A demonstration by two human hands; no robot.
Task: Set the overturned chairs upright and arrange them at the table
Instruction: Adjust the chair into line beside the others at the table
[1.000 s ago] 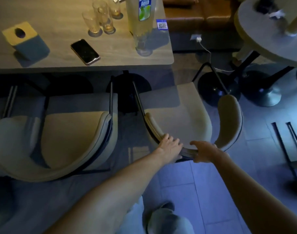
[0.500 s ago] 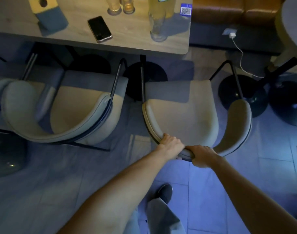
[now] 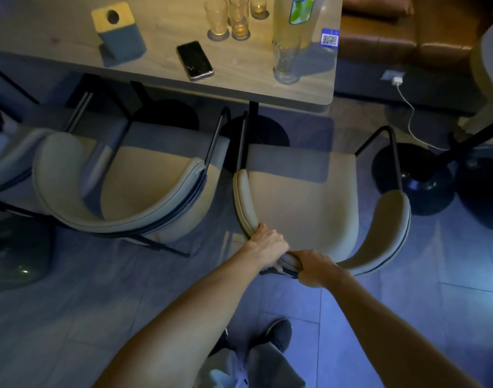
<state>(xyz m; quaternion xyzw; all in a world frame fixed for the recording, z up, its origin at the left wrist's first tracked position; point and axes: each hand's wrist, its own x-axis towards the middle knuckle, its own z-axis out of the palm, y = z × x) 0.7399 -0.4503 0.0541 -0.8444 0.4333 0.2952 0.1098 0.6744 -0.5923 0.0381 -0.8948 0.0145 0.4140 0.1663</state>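
Around chair back (image 3: 391, 233), both hands (image 3: 267, 245) (image 3: 315, 268) curled.

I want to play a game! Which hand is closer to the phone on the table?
Left. The left hand grips the chair back, nearer the phone; the right hand grips it farther to the right and lower in view.

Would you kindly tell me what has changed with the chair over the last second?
The right-hand chair was turned squarer and pushed nearer the table. The left hand and right hand hold its backrest as before; the neighbouring chair and phone stayed put.
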